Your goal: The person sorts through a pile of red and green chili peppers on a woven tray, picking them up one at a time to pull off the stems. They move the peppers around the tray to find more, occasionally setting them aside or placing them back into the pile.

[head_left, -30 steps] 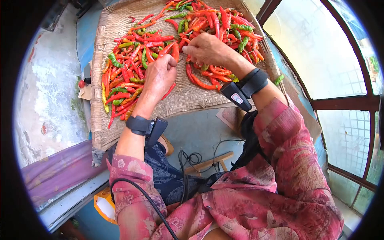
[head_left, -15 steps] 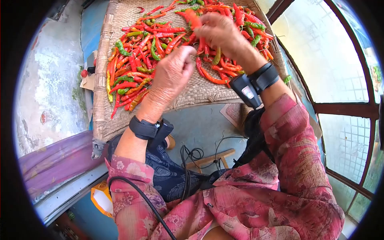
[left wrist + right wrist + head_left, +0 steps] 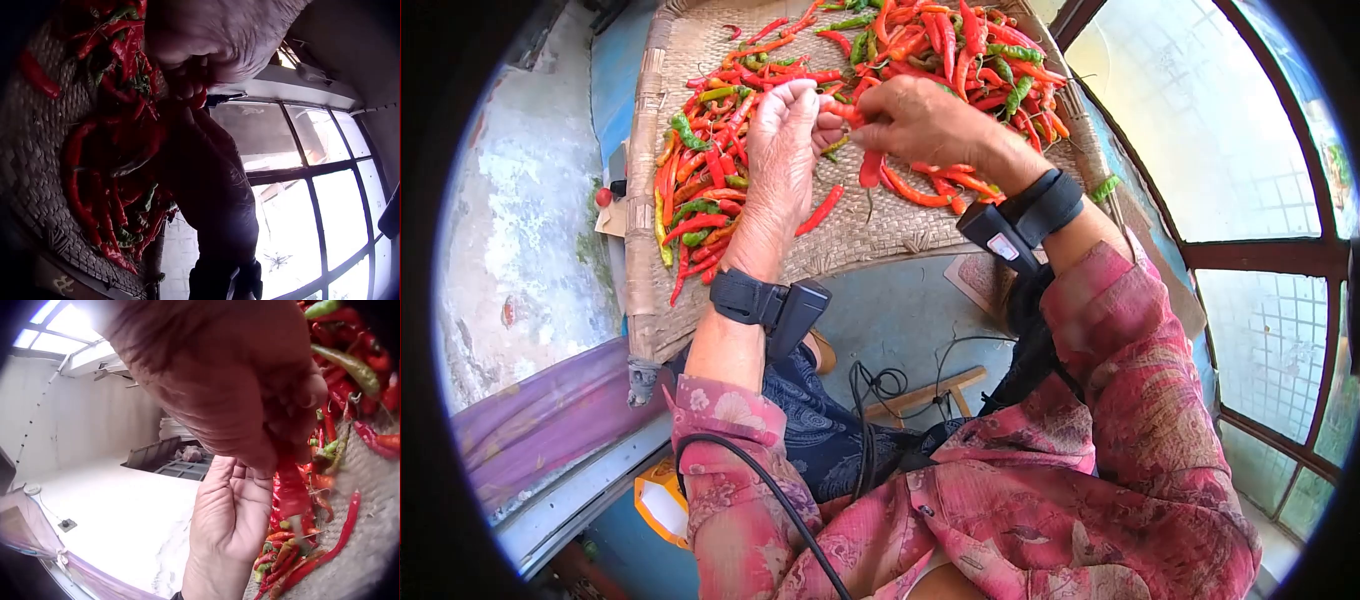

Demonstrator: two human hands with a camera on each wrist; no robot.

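Observation:
My left hand (image 3: 780,150) is raised over the woven tray (image 3: 850,245), thumb and fingertips pinching one end of a red chili pepper (image 3: 843,109). From the other side my right hand (image 3: 925,120) grips the same pepper, its fingers curled downward. Another red chili (image 3: 870,168) hangs below the right hand, stem down; in the right wrist view this chili (image 3: 290,490) is blurred beneath the curled fingers. The left wrist view shows both hands meeting, dark against the window, with a bit of red pepper between them. A single red chili (image 3: 820,211) lies beside the left wrist.
A heap of red and green chilies (image 3: 710,190) covers the tray's left side, a second heap (image 3: 960,50) its right. A framed window (image 3: 1250,190) stands close on the right, a whitewashed wall (image 3: 530,240) on the left. Black cable (image 3: 865,395) lies below.
The hands parted, the right lifting a pepper up and away, and are now back together with a chili between them. The left hand has moved left and up since half a second ago.

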